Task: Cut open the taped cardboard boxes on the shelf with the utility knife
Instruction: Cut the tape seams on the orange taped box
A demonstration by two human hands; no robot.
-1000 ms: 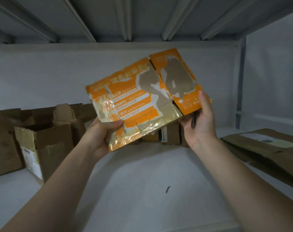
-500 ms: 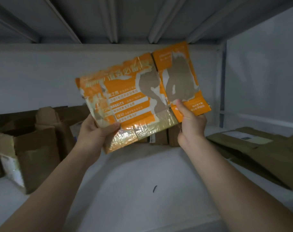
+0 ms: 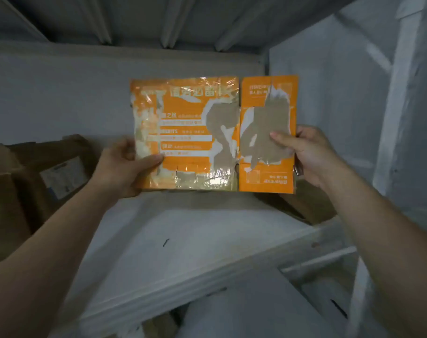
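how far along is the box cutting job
Done: the orange box looks cut open and flattened, its print torn away. In hand: left hand and right hand grip its sides above the shelf. Left: brown boxes at the shelf's left; whether they are taped cannot be told.

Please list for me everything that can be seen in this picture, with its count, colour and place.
orange box: one, orange with torn brown patches, flattened, held up in the centre.
cardboard boxes: at least two, brown, left on the shelf.
cardboard: count unclear, brown, right on the shelf.
shelf: one, white, below the box.
dark mark: one, black, mid-shelf.
metal object: one, grey, beside the box's lower right edge; perhaps the knife.
left hand: one, grips the box's left edge.
right hand: one, grips the box's right edge.
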